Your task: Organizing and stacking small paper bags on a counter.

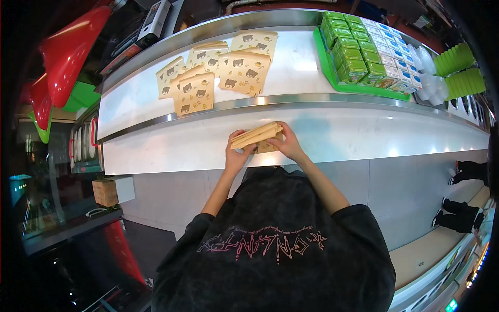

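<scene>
Between both hands I hold a thick stack of brown paper bags (255, 135), its layered edges facing up. My left hand (237, 154) grips the stack's left end, thumb in front. My right hand (287, 143) grips the right end, with the thumb along the near side. A bear print shows on the lowest part of the stack. It is held over the near strip of the white counter (156, 156). Beyond a metal ledge (280, 99), more bear-printed paper bags (244, 72) lie in several overlapping piles, one pile (193, 93) reaching the ledge.
At the back right, a green tray (325, 70) carries rows of green drink cartons (351, 70) and white-and-blue cartons (393, 58). Beside it stand clear plastic lids or cups (430, 87) and stacked green containers (464, 84). A cardboard box (105, 193) sits at left. Two people's legs (456, 222) show at right.
</scene>
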